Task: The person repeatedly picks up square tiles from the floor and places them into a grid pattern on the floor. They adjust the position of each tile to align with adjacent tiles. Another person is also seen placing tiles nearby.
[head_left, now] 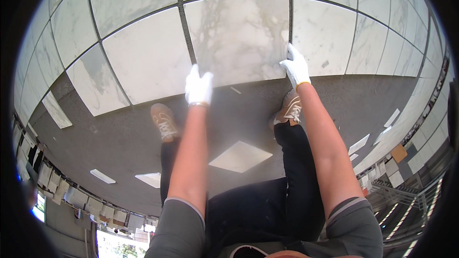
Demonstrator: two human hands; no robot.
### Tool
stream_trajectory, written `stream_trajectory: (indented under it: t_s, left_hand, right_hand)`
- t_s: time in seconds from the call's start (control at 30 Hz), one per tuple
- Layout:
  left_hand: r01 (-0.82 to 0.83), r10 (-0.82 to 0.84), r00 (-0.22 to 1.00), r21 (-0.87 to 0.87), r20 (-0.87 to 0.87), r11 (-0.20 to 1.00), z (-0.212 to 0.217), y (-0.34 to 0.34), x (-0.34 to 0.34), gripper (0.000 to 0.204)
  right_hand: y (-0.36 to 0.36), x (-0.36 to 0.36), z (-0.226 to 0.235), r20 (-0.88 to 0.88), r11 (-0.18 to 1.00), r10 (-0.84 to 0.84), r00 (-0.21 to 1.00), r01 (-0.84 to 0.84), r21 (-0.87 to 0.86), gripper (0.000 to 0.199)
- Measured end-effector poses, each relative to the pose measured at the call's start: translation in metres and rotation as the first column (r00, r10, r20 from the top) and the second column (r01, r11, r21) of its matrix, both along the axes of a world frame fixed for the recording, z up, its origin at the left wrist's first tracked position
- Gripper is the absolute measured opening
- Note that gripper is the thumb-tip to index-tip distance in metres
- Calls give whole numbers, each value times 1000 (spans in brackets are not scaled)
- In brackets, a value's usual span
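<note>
A large, pale marble tile (pixel 241 33) with beige-brown veining lies flat in front of me, with dark gaps around it. My left hand (pixel 198 87), in a white glove, is at its near left corner, fingers along the edge and thumb over the tile; it is slightly blurred. At the near right corner my right hand (pixel 295 69), also gloved in white, grips the edge, with fingers at the gap and thumb on the face. The fingers' undersides are hidden. Both arms reach forward over my legs.
White marble tiles (pixel 148 57) lie in rows ahead and to both sides. On the grey floor (pixel 129 148) are a square pale tile (pixel 240 156) between my feet and several narrow offcuts (pixel 103 176). Stone samples (pixel 93 205) line the left edge; metal racks (pixel 406 193) stand at right.
</note>
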State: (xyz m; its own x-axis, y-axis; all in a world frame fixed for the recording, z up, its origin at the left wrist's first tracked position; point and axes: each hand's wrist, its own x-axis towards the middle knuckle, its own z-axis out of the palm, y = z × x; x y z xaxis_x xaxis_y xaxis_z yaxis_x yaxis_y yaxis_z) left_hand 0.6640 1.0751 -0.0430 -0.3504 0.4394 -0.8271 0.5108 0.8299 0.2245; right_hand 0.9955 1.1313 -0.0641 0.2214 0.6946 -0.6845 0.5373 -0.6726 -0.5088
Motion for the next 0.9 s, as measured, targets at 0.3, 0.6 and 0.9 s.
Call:
stream_trajectory:
  t_s: [0.3, 0.6, 0.9]
  left_hand:
    - [-6, -1, 995, 63, 97, 998, -19, 9, -9, 75]
    - [-72, 60, 986, 74, 153, 995, -23, 5, -11, 75]
    - [-51, 38, 985, 75, 170, 996, -35, -3, -18, 77]
  right_hand:
    - [-13, 6, -9, -218, 989, -146, 965, 137, -54, 78]
    - [-7, 2, 2, -165, 994, -105, 981, 98, -49, 81]
    - [-1, -2, 16, -97, 996, -62, 993, 56, -71, 82]
